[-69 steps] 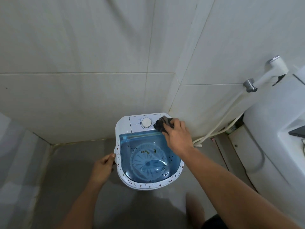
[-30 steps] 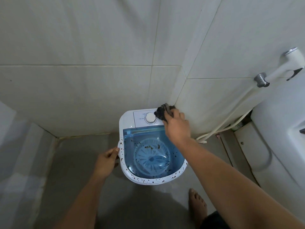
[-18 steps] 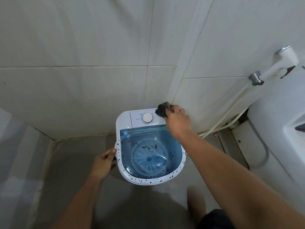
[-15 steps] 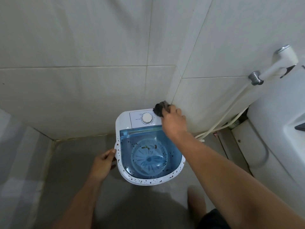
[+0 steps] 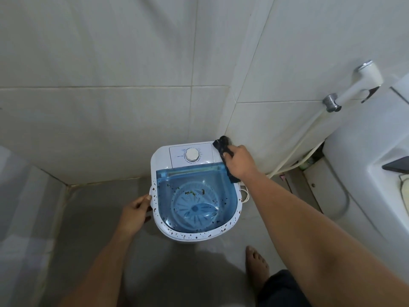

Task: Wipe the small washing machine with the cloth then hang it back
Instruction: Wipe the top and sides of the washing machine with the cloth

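Note:
A small white washing machine (image 5: 159,156) with a see-through blue lid (image 5: 194,202) and a round white dial (image 5: 191,154) stands on the floor in the tiled corner. Dark specks dot its white rim and lid. My right hand (image 5: 240,162) presses a dark cloth (image 5: 222,144) onto the machine's back right corner, beside the dial panel; part of the cloth hangs below my palm. My left hand (image 5: 135,213) grips the machine's left side at the rim.
Tiled walls close in behind and to the right of the machine. A white spray head (image 5: 363,84) with its hose (image 5: 294,152) hangs on the right wall. A white toilet (image 5: 376,173) stands at the right. My bare foot (image 5: 256,263) is on the floor in front.
My right hand with the cloth has slid from beside the dial to the machine's back right corner and a little down the right edge. My left hand has stayed on the left side.

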